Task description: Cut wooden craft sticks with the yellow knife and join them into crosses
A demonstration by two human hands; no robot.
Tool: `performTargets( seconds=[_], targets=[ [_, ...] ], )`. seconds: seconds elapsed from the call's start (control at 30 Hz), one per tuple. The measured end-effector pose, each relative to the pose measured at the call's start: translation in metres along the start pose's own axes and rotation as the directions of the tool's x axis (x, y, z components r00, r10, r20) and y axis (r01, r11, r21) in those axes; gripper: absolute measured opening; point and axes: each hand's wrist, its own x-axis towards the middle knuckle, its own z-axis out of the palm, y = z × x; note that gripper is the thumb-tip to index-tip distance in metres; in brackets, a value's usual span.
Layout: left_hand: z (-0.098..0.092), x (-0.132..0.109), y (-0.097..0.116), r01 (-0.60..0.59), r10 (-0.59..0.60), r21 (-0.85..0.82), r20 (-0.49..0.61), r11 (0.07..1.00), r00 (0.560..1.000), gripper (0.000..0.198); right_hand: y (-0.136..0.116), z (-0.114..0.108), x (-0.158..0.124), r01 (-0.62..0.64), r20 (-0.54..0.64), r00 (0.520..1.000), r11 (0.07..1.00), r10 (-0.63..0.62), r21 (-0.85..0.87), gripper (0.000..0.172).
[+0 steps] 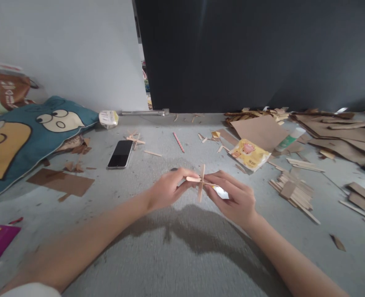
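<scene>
A cross of wooden craft sticks point(200, 193) is held up above the grey surface, in the middle of the head view. My left hand point(167, 187) pinches its left arm between thumb and fingers. From the other side, my right hand point(236, 199) grips the right arm, its fingertips close to where the sticks meet. How the sticks are joined is too small to tell. Something white and yellow shows beneath my right hand, mostly hidden by it. A pink patterned stick point(178, 142) lies beyond the hands.
On the left are a phone point(120, 154), brown cardboard point(61, 182), a blue pillow point(55, 136) and a purple object point(0, 243). Rightward lie a yellow packet point(249, 154), a glue stick point(290, 139), a pile of craft sticks point(302, 189) and cardboard sheets point(340, 134). A dark panel point(247, 53) stands behind.
</scene>
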Motion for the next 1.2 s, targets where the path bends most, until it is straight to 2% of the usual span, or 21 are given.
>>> performTargets(
  seconds=[0.33,0.53,0.67,0.83,1.2],
  targets=[
    [-0.005,0.003,0.004,-0.133,0.128,0.031,0.135,0.991,0.983,0.023,0.003,-0.005,-0.003,0.179,0.051,0.983,0.978,-0.175,-0.108,0.043],
    [-0.006,0.004,0.005,-0.128,0.122,0.026,0.165,0.991,0.979,0.024,0.001,-0.007,-0.001,0.201,0.091,0.978,0.969,-0.189,-0.147,0.047],
    [-0.004,0.003,0.004,-0.207,0.202,0.017,0.140,0.978,0.969,0.022,0.000,-0.008,0.000,0.224,0.093,0.973,0.967,-0.213,-0.125,0.046],
    [0.000,-0.001,-0.002,-0.362,0.358,0.046,0.082,0.931,0.930,0.023,-0.002,-0.008,-0.001,0.209,0.066,0.977,0.977,-0.205,-0.052,0.043],
    [0.007,-0.007,-0.002,-0.402,0.401,0.111,0.027,0.909,0.916,0.021,-0.008,-0.004,0.000,0.152,-0.003,0.988,0.987,-0.152,0.044,0.033]
  ],
)
